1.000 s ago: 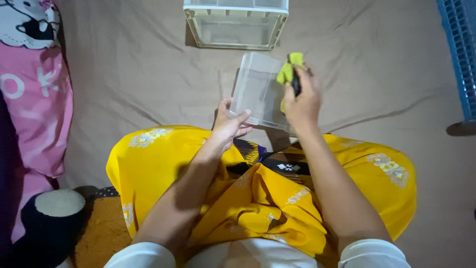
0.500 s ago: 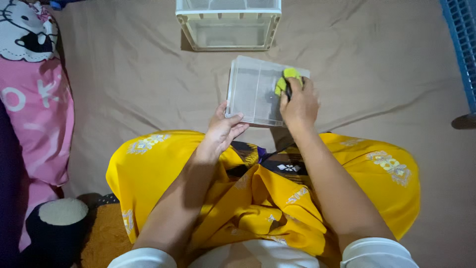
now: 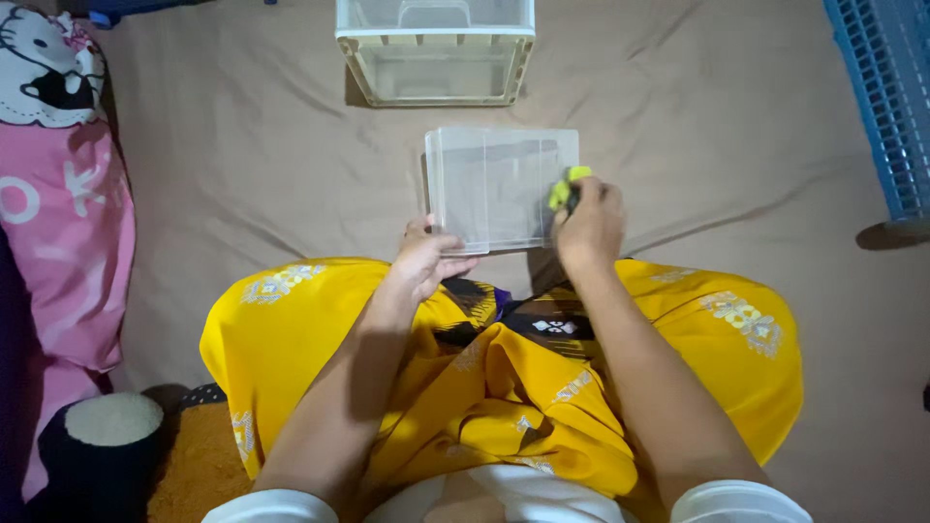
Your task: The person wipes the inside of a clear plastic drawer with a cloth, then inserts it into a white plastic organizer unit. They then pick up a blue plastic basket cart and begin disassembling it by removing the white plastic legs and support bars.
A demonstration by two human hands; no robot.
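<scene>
Moved since earlier: your clear, shallow rectangular plastic tray (image 3: 499,189) now lies flatter and squarer on the beige bedsheet (image 3: 242,174), where a second ago it was tilted up on edge; your right hand has slid down its right side.
Landmark: the clear tray, just ahead of your yellow patterned skirt (image 3: 504,387).
Left hand (image 3: 426,263): your fingers pinch the tray's near-left corner, seemingly to hold it steady while the other hand works.
Right hand (image 3: 588,225): clenched around a small yellow-green cloth or sponge (image 3: 565,186) with something dark in the grip, pressed on the tray's right edge; it looks like a wiping hold, though I cannot tell what the dark piece is.
Beyond the tray: a white open-fronted plastic drawer frame (image 3: 436,53), well apart from it.
Far right of the tray: a blue plastic crate (image 3: 886,107).
Far left of the tray: a pink cartoon-cat cushion (image 3: 53,184).
</scene>
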